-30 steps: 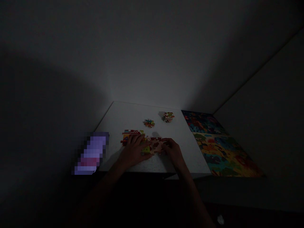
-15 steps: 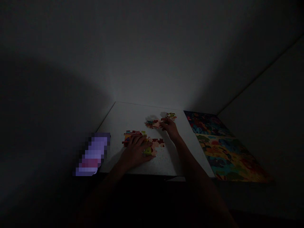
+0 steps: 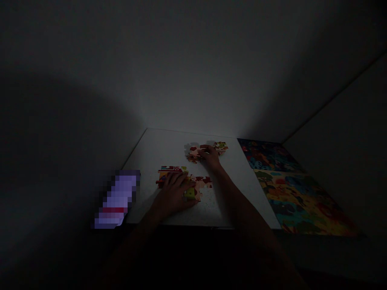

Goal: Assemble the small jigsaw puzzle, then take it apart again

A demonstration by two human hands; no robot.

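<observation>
My left hand (image 3: pixel 175 188) lies flat with its fingers spread over a joined section of jigsaw puzzle (image 3: pixel 173 169), covering its middle. A red building shows above the fingers, and pink, brown and green parts (image 3: pixel 204 182) show to the right. Farther back, my right hand (image 3: pixel 211 158) has its fingers pinched together on a pink and brown puzzle piece (image 3: pixel 193 150), at a small group of pieces. Its fingers hide part of that group. Just right of this hand sits a cluster of green, cream and red puzzle pieces (image 3: pixel 221 147).
The white tabletop (image 3: pixel 242 193) meets a pale wall at the back. Along its right side lie two colourful animal pictures, a dark blue one (image 3: pixel 266 155) and a yellow one (image 3: pixel 296 197). A blurred-out lit screen (image 3: pixel 121 195) stands at the left edge. The light is dim.
My right hand has shifted slightly left and back. A pink and brown piece now shows at its fingertips where a bluish piece showed before. The left hand stays on the joined section.
</observation>
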